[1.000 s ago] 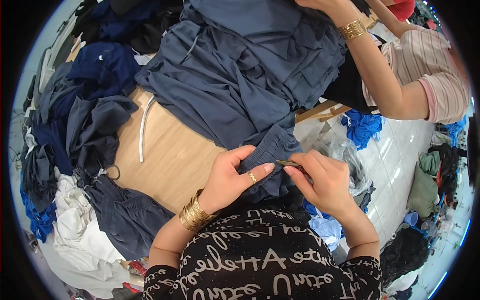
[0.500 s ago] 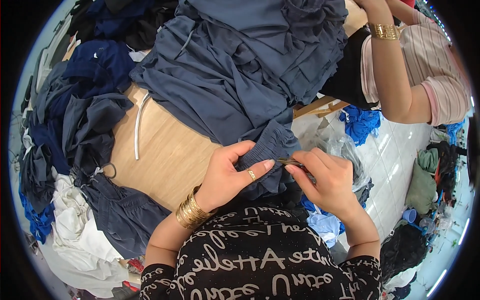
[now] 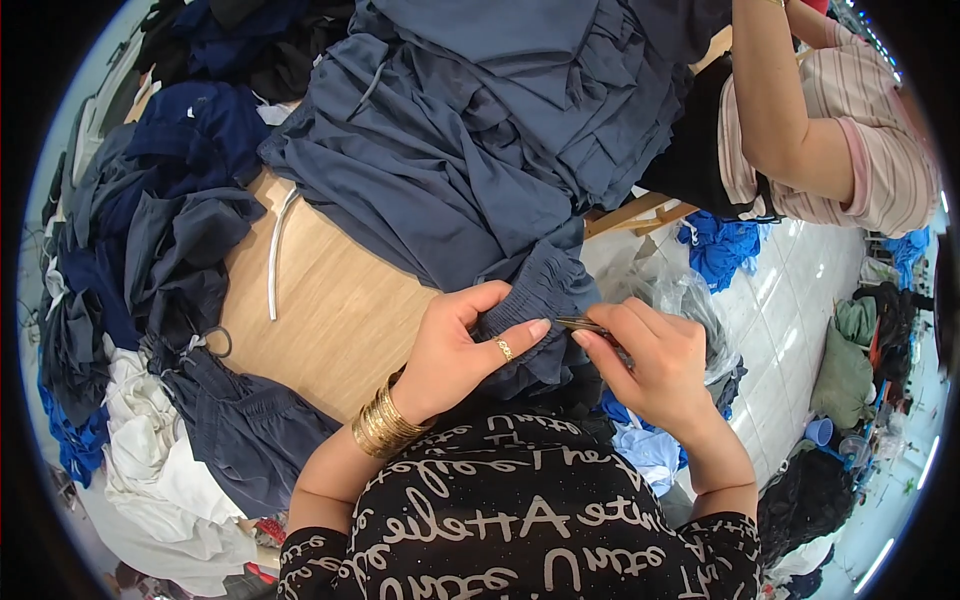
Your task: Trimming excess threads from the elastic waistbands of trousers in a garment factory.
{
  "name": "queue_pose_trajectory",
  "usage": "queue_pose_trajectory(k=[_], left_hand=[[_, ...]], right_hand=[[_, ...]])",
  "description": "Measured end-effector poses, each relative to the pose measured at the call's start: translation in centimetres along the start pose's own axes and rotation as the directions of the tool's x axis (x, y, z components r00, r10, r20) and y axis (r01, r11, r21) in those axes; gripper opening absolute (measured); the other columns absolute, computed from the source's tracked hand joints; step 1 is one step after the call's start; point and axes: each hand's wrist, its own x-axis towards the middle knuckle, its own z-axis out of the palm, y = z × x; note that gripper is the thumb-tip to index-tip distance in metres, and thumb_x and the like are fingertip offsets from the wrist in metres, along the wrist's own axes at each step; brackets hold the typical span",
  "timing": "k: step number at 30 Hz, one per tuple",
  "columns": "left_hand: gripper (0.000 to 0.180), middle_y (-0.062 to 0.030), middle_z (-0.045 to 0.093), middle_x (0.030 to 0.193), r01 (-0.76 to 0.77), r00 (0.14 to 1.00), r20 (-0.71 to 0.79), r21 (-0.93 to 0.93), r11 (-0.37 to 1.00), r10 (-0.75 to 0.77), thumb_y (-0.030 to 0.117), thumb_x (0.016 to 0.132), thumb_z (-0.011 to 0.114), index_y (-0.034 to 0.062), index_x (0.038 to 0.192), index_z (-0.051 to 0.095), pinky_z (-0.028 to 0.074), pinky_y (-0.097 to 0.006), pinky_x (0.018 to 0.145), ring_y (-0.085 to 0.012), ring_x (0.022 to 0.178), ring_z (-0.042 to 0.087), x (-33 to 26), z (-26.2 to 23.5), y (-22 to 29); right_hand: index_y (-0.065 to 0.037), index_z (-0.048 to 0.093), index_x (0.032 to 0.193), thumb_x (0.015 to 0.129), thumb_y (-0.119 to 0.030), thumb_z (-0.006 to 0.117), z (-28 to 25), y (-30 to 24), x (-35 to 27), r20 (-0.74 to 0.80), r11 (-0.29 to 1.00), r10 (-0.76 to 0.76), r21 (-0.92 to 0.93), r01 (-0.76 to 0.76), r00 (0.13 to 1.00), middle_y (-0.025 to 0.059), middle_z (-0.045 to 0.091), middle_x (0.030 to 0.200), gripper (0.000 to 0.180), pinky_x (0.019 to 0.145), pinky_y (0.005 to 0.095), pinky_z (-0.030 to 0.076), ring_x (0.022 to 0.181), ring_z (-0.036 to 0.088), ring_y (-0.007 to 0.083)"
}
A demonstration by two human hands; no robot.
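A gathered elastic waistband point(image 3: 538, 290) of a dark blue-grey garment is held up in front of me. My left hand point(image 3: 465, 340) is closed on its edge, thumb on top and fingers hidden behind the cloth. In my right hand point(image 3: 650, 355) are small metal thread snips point(image 3: 580, 323), their pointed tips at the waistband edge close to my left thumb. The rest of the handle is hidden in my palm. Beyond my hands, a large heap of blue-grey garments point(image 3: 450, 150) spreads over the wooden table point(image 3: 330, 300).
A white cord point(image 3: 276, 260) lies on the table. Dark garments point(image 3: 190, 210) and white cloth point(image 3: 150, 440) are piled at left. A co-worker's arm point(image 3: 780, 110) reaches over the heap at far right. Clear plastic bags point(image 3: 670, 295) and blue cloth point(image 3: 722, 245) lie on the tiled floor at right.
The co-worker's arm has shifted, and the far right part of the heap has moved with it. My hands, the waistband and the snips stay almost still.
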Motion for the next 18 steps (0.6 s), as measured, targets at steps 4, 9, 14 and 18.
queue_pose_trajectory(k=[4, 9, 14, 18], left_hand=[[0.016, 0.0053, 0.054, 0.071, 0.008, 1.0, 0.006, -0.035, 0.999, -0.008, 0.01, 0.081, 0.067, -0.0024, 0.084, 0.058, 0.039, -0.018, 0.057, -0.0002, 0.067, 0.043, 0.1, 0.2, 0.3], [0.015, 0.0048, 0.055, 0.073, 0.014, 1.0, -0.001, -0.038, 0.999, -0.014, 0.01, 0.081, 0.067, -0.0024, 0.085, 0.058, 0.04, -0.018, 0.059, -0.0007, 0.068, 0.044, 0.2, 0.4, 0.2], [0.015, 0.0043, 0.056, 0.074, 0.001, 1.0, -0.016, -0.062, 0.998, -0.002, 0.008, 0.081, 0.066, -0.0028, 0.086, 0.058, 0.04, -0.018, 0.061, -0.0011, 0.07, 0.045, 0.1, 0.8, 0.3], [0.015, 0.0042, 0.056, 0.074, 0.0, 1.0, -0.016, -0.052, 0.999, -0.001, 0.009, 0.081, 0.067, -0.0028, 0.086, 0.059, 0.04, -0.018, 0.061, -0.0012, 0.07, 0.045, 0.2, 0.7, 0.1]], right_hand=[[-0.008, 0.059, 0.084, 0.077, -0.015, 0.067, 0.2, 0.1, -0.1, -0.02, 1.0, 0.016, 0.018, -0.015, 1.0, 0.0012, 0.056, 0.07, 0.012, 0.047, 0.0274, 0.043, 0.052, 0.056, 0.018], [-0.008, 0.059, 0.083, 0.077, -0.015, 0.067, 0.4, 0.1, -0.3, -0.036, 0.999, 0.039, 0.011, -0.039, 0.999, 0.0014, 0.055, 0.068, 0.012, 0.045, 0.028, 0.042, 0.05, 0.054, 0.0187], [-0.008, 0.059, 0.083, 0.077, -0.014, 0.066, 0.8, 0.0, -0.4, -0.065, 0.999, 0.035, 0.009, -0.034, 0.997, 0.0018, 0.054, 0.066, 0.012, 0.044, 0.0286, 0.041, 0.048, 0.052, 0.0194], [-0.007, 0.058, 0.083, 0.078, -0.014, 0.066, 1.4, -0.2, -0.7, -0.104, 0.992, 0.1, 0.086, -0.091, 0.99, 0.0028, 0.053, 0.065, 0.012, 0.042, 0.0287, 0.04, 0.046, 0.052, 0.02]])
